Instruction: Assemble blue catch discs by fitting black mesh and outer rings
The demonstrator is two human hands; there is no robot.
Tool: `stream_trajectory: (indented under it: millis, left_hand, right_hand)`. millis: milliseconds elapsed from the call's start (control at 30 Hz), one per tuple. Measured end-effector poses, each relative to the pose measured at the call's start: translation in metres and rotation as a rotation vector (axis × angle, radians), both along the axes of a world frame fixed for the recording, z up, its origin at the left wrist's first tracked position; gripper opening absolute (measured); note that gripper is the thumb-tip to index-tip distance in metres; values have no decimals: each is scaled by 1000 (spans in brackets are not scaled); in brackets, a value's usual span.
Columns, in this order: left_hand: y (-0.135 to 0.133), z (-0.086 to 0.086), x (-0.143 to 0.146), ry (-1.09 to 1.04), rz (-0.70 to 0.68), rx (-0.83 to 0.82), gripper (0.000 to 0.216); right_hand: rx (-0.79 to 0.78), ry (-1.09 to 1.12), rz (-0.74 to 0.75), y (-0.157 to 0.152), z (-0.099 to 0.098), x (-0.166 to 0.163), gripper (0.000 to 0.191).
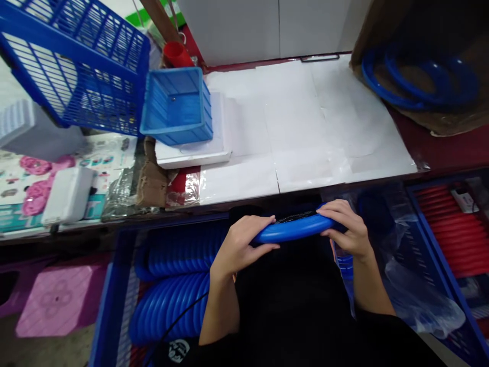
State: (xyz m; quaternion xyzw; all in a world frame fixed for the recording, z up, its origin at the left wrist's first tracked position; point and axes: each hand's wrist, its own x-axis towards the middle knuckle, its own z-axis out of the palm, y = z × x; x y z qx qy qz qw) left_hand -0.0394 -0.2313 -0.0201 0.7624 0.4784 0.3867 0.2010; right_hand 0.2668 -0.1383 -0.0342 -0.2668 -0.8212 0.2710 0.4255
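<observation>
A blue plastic ring is held close to my body, seen nearly edge-on, with a dark surface showing inside its rim. My left hand grips its left end, thumb below and fingers on top. At the opposite end my right hand is closed around it in the same way. Several similar blue rings are stacked in rows in a blue crate below my left forearm. More blue rings lie in a cardboard box at the upper right.
Ahead is a table covered with white paper. A small blue bin sits on a white box at its left, beside a large blue basket. Red rings fill a crate at the right. A pink stool stands lower left.
</observation>
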Motion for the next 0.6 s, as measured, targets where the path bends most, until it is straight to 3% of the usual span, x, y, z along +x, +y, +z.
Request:
stream_trajectory:
  millis: [167,300,467,600]
  left_hand:
    - [-21,-24,-15,-112,98,-123,50]
    - [-30,-41,-20,-274,87,-45,45]
    - [-48,-45,-50,-445,86,67,44]
    - [-75,-45,-71,-640,239,157,27]
  right_hand:
    - [-64,62,-47,-7,-5,2,43]
    - [-85,19,6,-15,8,-4,49]
    - [-148,65,133,-9,26,6,49]
    - [-326,41,142,5,10,11,55]
